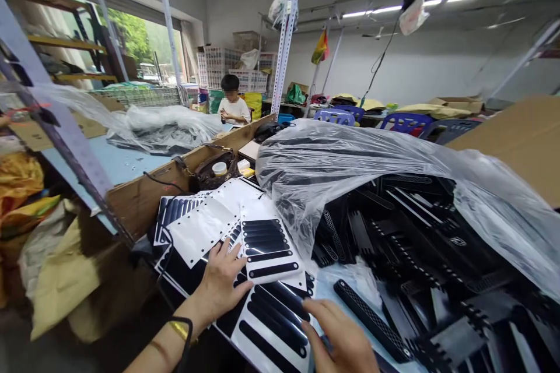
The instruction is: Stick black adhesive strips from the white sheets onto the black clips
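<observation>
My left hand lies with its fingers spread over white sheets that carry rows of black strips. One such sheet is just right of its fingertips. A nearer sheet of black strips sits between my two hands. At that sheet's right edge is my right hand, thumb and forefinger bent towards each other in a pinch by the strip ends. Whatever is between those fingertips is too small to make out. Further right, a long black piece with a patterned face rests on the light blue tabletop.
A large heap of black plastic parts fills the right side, partly under clear plastic film. A wooden board edges the table at left. Behind it stands an upright metal post. Another person sits beyond.
</observation>
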### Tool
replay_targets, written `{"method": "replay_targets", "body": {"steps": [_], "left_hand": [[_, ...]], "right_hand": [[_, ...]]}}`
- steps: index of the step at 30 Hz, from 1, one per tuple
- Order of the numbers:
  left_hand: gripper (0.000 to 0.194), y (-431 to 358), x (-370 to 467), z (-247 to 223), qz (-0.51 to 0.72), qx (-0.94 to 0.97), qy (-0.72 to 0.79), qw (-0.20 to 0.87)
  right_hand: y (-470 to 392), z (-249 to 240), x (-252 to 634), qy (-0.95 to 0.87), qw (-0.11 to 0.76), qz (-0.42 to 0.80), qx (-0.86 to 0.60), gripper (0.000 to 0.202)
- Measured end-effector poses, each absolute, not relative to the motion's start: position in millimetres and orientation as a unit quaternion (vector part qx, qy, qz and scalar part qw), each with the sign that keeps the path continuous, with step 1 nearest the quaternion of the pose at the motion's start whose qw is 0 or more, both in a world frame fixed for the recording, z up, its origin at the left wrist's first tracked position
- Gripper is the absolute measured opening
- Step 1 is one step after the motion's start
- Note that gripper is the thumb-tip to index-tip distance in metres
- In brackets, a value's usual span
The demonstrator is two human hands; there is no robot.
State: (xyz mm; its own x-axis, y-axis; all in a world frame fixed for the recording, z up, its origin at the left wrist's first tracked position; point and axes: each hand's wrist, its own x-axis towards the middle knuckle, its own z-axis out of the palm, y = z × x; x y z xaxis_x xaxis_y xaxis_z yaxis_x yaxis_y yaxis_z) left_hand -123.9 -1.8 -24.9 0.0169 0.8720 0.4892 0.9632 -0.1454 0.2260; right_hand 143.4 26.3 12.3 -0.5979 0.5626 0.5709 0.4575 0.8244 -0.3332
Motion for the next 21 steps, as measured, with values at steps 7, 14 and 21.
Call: {"method": "replay_targets", "body": {"steps": [7,14,21], "left_hand": [[0.024,-29,-101,-33,-0.464,-0.645,-0.607,-0.002],[0.047,-37,-80,-19,-0.618,-0.259,-0.577,-0.467],[0.045,-27,-73,-4,-0.634,-0.212,-0.482,-0.567]], "right_hand": [[58,-9,59,-0.946,0.132,-0.034,-0.294,0.058],[64,-10,56,-0.948,0.143,-0.023,-0.284,0.034],[12,-1,74,-0.919,0.334,0.017,-0.206,0.024]]}}
